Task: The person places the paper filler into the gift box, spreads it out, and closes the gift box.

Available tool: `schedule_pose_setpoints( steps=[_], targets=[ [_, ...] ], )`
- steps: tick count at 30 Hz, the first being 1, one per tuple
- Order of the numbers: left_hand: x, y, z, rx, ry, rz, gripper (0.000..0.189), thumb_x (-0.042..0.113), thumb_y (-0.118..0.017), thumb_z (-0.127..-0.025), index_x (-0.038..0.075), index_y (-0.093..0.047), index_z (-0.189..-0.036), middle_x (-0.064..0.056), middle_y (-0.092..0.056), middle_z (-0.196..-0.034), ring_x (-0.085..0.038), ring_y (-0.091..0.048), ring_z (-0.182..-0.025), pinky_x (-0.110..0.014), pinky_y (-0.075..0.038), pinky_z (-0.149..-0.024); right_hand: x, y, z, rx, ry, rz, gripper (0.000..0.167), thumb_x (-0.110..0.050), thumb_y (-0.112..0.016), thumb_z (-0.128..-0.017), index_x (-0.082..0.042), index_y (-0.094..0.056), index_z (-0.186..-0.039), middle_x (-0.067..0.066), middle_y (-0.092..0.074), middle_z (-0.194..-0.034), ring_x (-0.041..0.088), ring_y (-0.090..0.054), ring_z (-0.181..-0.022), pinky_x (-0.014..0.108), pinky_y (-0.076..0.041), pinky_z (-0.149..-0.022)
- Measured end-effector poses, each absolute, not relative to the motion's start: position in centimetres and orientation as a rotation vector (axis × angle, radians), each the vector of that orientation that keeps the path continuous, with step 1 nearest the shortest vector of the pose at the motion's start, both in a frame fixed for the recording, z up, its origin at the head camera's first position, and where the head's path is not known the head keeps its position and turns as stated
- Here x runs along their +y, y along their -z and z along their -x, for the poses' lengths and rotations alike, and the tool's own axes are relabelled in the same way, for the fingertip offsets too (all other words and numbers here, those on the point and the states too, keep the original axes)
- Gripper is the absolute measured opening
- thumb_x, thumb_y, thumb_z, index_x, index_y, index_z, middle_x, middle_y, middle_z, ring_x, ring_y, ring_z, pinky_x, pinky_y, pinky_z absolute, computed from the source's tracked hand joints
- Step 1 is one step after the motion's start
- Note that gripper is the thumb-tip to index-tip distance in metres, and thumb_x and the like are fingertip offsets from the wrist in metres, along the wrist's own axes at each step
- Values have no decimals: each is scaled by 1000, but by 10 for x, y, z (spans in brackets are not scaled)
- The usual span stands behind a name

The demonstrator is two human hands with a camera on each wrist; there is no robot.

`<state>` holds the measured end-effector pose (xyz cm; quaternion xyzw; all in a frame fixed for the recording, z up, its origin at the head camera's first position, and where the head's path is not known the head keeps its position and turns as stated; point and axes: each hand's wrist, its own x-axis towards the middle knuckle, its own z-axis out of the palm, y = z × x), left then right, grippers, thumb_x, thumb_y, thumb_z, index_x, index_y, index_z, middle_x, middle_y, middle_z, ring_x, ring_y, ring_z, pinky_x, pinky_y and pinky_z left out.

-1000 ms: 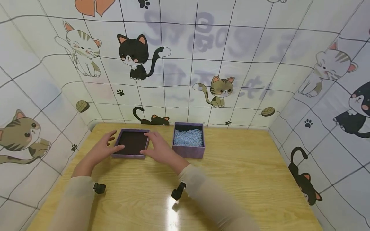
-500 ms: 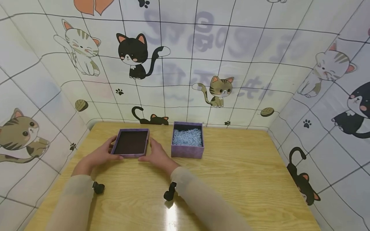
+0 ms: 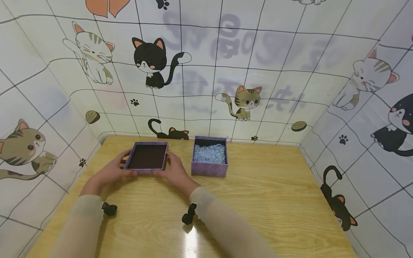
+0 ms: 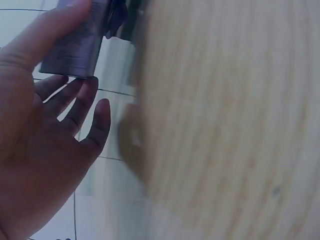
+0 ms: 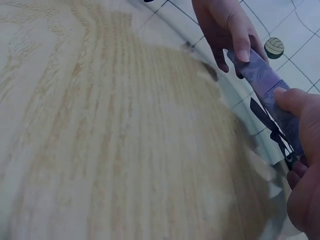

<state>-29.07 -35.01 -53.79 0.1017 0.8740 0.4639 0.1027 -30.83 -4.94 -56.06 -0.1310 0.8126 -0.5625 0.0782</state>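
In the head view a purple box lid, dark inside, is held with its hollow side up. My left hand grips its left side, thumb on the near edge. On the opposite side my right hand holds it, thumb also at the near edge. The left wrist view has the lid's corner between thumb and fingers. A dark ribbon bow hangs under the lid in the right wrist view, which shows the lid raised off the tabletop.
Right of the lid stands a purple box filled with light blue shredded paper. Both are near the back of the wooden table. Walls with cat drawings enclose the table at the back and sides.
Both hands have closed in on the lid's sides and taken hold of it. The lid has risen slightly from the table. The box has stayed put.
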Motion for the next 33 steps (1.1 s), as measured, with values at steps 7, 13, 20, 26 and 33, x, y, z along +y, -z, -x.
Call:
schedule_pose_setpoints(
  steps=[7,13,20,26,33],
  targets=[
    [-342,521,291,2579,-1488,-300,115,28,-92,-95,25,-15,-180,-18,-23,-180,-53,-52,-142,-62,-44,-111,-34,536,310,2441,1750,481,98,-35,-97,-90,-21,-43,-170,-5,-49,-164,28,-50,-149,45,-45,-122],
    [-337,509,288,2616,-1520,-338,112,26,-91,-96,30,-16,-180,-12,-20,-181,-46,-52,-140,-36,-53,-99,-30,522,310,2447,1790,610,96,-29,-95,-92,-14,-41,-171,5,-45,-167,38,-47,-151,52,-43,-124],
    [-332,502,289,2653,-1516,-373,109,26,-88,-98,30,-16,-180,-13,-20,-181,-45,-46,-145,-28,-52,-95,-26,506,306,2453,1771,620,98,-30,-93,-94,-13,-37,-172,9,-43,-165,39,-45,-151,52,-43,-123],
    [-322,495,288,2675,-1554,-384,107,25,-88,-98,26,-20,-180,-15,-29,-177,-45,-42,-151,-41,-48,-108,-17,489,304,2517,1670,613,103,-38,-92,-95,-12,-32,-175,10,-41,-167,32,-45,-152,44,-44,-123],
    [-302,487,289,2683,-1660,-457,104,16,-89,-96,14,-24,-178,-18,-35,-175,-45,-35,-158,-63,-34,-125,1,472,303,2500,1660,586,106,-38,-91,-96,-13,-27,-176,10,-41,-166,34,-47,-151,48,-45,-123]
  ],
)
